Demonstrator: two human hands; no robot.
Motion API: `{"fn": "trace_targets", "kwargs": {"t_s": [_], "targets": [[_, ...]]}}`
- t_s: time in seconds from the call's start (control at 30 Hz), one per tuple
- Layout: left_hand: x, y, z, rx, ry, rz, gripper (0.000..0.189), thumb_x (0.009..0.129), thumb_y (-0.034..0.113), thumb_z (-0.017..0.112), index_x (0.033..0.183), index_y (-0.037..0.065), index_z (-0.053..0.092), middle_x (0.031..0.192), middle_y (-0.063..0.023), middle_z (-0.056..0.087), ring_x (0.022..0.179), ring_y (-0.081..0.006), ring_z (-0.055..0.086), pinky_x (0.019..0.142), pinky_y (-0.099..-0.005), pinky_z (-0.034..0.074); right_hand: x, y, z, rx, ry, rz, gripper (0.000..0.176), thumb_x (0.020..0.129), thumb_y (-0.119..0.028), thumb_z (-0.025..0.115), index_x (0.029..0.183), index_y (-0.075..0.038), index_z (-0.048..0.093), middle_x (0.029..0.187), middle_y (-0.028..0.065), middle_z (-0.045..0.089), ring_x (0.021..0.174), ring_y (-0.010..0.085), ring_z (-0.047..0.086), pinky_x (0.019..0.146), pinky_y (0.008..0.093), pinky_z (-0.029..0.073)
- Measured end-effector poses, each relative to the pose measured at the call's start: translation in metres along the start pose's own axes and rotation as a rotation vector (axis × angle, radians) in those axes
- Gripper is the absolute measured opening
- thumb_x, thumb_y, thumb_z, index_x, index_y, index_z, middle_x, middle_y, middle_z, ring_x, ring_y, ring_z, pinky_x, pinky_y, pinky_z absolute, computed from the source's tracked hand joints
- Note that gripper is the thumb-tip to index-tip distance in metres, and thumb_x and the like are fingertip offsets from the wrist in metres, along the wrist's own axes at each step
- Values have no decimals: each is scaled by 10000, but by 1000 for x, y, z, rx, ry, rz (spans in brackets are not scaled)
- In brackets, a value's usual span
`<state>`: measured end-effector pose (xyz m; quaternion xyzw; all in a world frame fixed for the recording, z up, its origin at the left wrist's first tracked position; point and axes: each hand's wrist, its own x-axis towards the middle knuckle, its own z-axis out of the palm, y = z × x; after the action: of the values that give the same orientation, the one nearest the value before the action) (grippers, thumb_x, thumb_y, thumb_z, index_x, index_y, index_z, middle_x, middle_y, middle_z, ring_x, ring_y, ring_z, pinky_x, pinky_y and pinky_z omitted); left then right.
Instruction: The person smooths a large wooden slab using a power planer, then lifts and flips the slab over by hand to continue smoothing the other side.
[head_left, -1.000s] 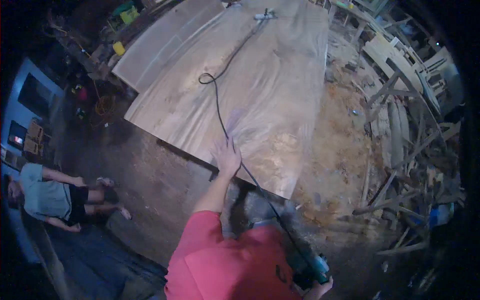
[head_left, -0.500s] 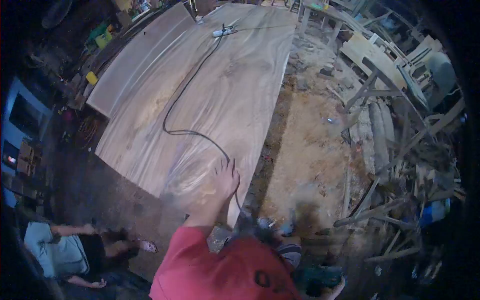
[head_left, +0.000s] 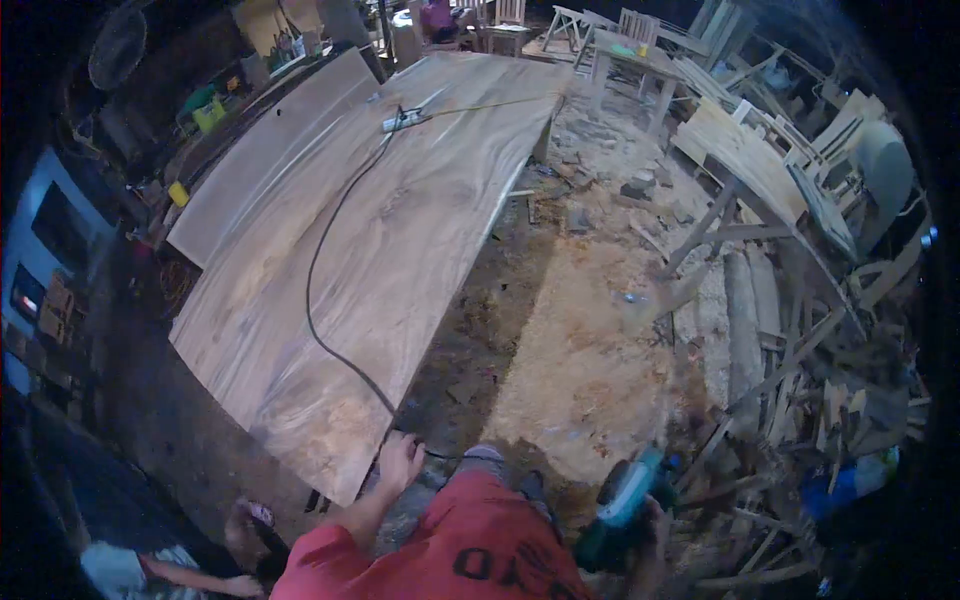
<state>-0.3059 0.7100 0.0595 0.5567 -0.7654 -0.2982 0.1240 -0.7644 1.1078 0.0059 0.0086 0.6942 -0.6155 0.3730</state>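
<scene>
A large pale wooden slab (head_left: 370,230) with wavy grain fills the middle left. A dark power cord (head_left: 325,345) snakes along it from a white power strip (head_left: 402,121) at the far end. My left hand (head_left: 402,460) is by the slab's near right edge, fingers curled around the cord, which comes out again on its right side. Low at the right, my right hand (head_left: 655,515) holds a green power tool (head_left: 630,490), out over the ground beside the slab. The tool's lower part is dark and blurred.
A second board (head_left: 270,155) lies along the slab's left side. Sawdust (head_left: 580,370) covers the ground to the right. Trestles and scrap wood (head_left: 790,400) crowd the right side. Another person's arm (head_left: 205,578) shows at bottom left. A wooden table (head_left: 640,65) stands at the back.
My left hand has come off the slab's top, back to its edge, and its fingers have curled. The green tool has risen further into view. The view has shifted; the other person is lower.
</scene>
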Motion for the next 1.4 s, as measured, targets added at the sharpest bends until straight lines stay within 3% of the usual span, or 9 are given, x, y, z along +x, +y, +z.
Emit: {"fn": "trace_targets", "kwargs": {"t_s": [0.07, 0.1, 0.3, 0.4, 0.5, 0.63, 0.73, 0.97, 1.4], "targets": [[-3, 4, 24, -25, -10, -2, 303, 856, 285, 657, 1058, 63, 700, 900, -196, 676, 881, -400, 651, 791, -463, 525, 55, -6, -2, -240, 36, -68, 401, 843, -251, 717, 1137, -4, 599, 855, 70, 642, 731, 171, 635, 643, 339, 527], [1, 4, 34, -37, -12, -12, 305, 853, 305, 662, 1029, 60, 708, 858, -195, 678, 839, -405, 657, 769, -469, 533, 24, -77, 56, -9, -60, -21, 300, 817, -154, 717, 1065, -17, 618, 803, 31, 633, 624, 145, 589, 571, 325, 493], [79, 26, 49, 82, -543, -156, 364, 827, 380, 680, 1059, 102, 711, 989, -217, 702, 956, -421, 661, 838, -503, 531, 106, -133, 117, -179, -79, 36, 299, 811, -110, 721, 1089, -29, 643, 836, 32, 649, 712, 169, 615, 638, 334, 500], [158, 23, 77, 243, -483, -23, 346, 835, 367, 673, 1067, 113, 711, 1039, -207, 697, 983, -419, 654, 837, -506, 530, 149, -163, 144, -133, 16, 57, 280, 828, -133, 717, 1083, -31, 660, 891, 34, 654, 777, 191, 626, 699, 332, 505], [267, 116, 40, -19, -283, -99, 364, 859, 368, 651, 1077, 81, 705, 1036, -217, 680, 956, -410, 649, 808, -506, 527, 263, -115, 73, -426, 111, 72, 270, 830, -198, 723, 1047, -46, 674, 928, 29, 666, 796, 199, 633, 731, 363, 516], [409, 150, 9, -126, 222, 116, 259, 887, 231, 658, 1012, 8, 699, 965, -235, 686, 895, -395, 663, 786, -447, 529, 270, -179, 121, -218, 180, 249, 278, 832, -202, 720, 1059, -50, 670, 926, 33, 666, 802, 202, 634, 740, 373, 518], [492, 154, -32, -298, 189, -152, 223, 896, 189, 657, 1000, -6, 683, 954, -236, 689, 886, -390, 671, 794, -426, 527, 293, -208, 158, -169, 214, 305, 285, 833, -204, 717, 1069, -52, 666, 924, 36, 666, 807, 204, 635, 746, 380, 519], [627, 108, -59, -204, 380, -175, 269, 931, 247, 624, 975, -10, 687, 946, -247, 686, 889, -361, 688, 778, -433, 521, 374, -253, 241, -125, 188, 399, 301, 836, -210, 710, 1092, -58, 659, 921, 43, 667, 819, 210, 637, 762, 397, 523], [987, 258, -38, -197, 315, -22, 256, 935, 206, 579, 1077, 22, 689, 1021, -220, 689, 913, -376, 680, 808, -442, 529, 649, -342, 355, -128, 16, 543, 332, 843, -220, 697, 1133, -69, 644, 913, 57, 668, 839, 221, 641, 791, 428, 530]]}}
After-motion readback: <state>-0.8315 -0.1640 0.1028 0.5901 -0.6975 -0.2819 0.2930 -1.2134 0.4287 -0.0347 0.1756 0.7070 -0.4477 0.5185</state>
